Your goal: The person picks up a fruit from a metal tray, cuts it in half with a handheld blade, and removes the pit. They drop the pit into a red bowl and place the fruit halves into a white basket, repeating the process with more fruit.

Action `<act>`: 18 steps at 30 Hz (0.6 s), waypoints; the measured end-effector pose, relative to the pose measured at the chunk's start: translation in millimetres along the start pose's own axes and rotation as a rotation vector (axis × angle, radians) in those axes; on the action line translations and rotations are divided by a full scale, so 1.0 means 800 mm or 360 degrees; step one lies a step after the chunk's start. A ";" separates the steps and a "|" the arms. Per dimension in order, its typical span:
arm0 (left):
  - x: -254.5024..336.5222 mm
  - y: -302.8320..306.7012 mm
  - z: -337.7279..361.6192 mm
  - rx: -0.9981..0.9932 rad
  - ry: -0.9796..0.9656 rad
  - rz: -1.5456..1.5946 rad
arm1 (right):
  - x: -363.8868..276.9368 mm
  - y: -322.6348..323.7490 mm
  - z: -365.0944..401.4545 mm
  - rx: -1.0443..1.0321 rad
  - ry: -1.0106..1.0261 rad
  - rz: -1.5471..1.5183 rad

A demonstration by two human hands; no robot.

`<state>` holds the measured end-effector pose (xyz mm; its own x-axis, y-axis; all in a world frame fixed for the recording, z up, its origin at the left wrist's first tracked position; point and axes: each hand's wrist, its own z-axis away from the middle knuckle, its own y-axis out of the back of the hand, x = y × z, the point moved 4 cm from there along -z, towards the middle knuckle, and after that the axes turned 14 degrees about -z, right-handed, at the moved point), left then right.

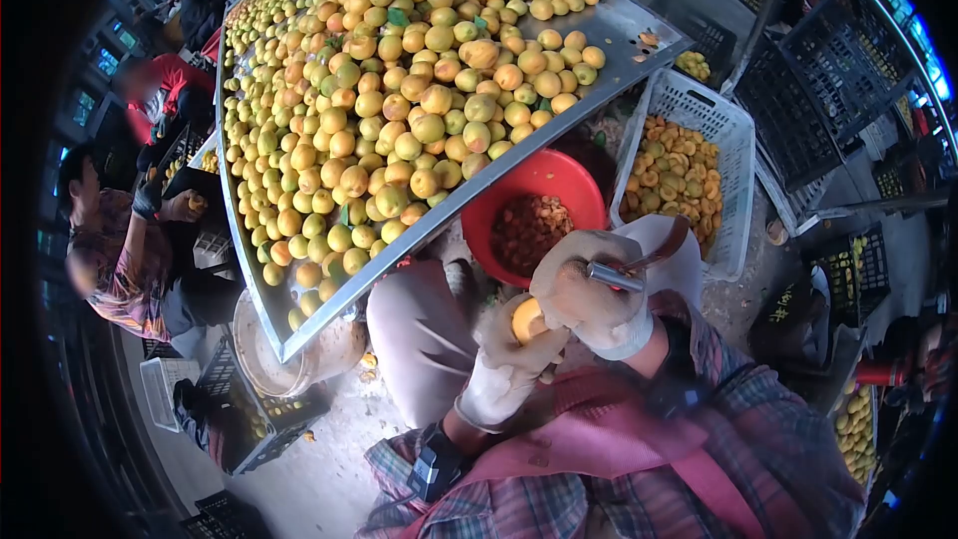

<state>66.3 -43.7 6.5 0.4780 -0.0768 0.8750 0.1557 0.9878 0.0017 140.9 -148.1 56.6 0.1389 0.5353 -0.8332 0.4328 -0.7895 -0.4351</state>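
My gloved left hand (504,354) is closed around a yellow-orange apricot (527,320) in front of my lap. Right beside it, my gloved right hand (589,284) grips a small hand tool (616,277) with a silver tube-like end and a brown, curved part. The fingers of that hand meet the fruit, and the tool's working end is hidden. Just beyond both hands stands a red basin (589,180) holding wet-looking brown pits or scraps. To its right, a white plastic crate (736,190) contains halved or opened apricots (674,180).
A metal-edged table (469,194) heaped with whole apricots (399,110) fills the upper left. Below its corner sits a pale bucket (334,351). Co-workers (120,250) sit along the left side. Black crates (838,70) are stacked at the right, and another (254,429) lies lower left.
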 end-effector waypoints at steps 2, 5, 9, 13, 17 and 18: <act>-0.005 0.001 0.002 -0.0014 -0.0004 0.0004 | 0.009 0.006 -0.001 0.0159 -0.0327 -0.0337; -0.012 0.003 0.003 -0.0062 -0.0010 0.0032 | 0.005 0.005 -0.007 0.0064 -0.0504 -0.0302; -0.023 0.001 -0.001 -0.0029 -0.0021 -0.0034 | 0.029 0.008 0.003 0.0165 -0.0637 -0.0475; -0.033 -0.002 0.001 -0.0174 -0.0142 0.0421 | 0.017 0.002 0.006 0.0123 -0.0546 -0.0485; -0.036 -0.004 0.000 0.0001 -0.0295 0.0256 | 0.021 0.013 0.008 0.0019 -0.0751 -0.0668; -0.035 -0.005 0.000 0.0076 -0.0303 0.0215 | 0.023 0.010 0.008 -0.0049 -0.0907 -0.1135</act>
<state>52.3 -45.2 -17.9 0.3193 0.0790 0.9443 0.0583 0.9930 -0.1028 140.9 -146.8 35.8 -0.6281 0.6575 -0.4162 0.2718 -0.3158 -0.9091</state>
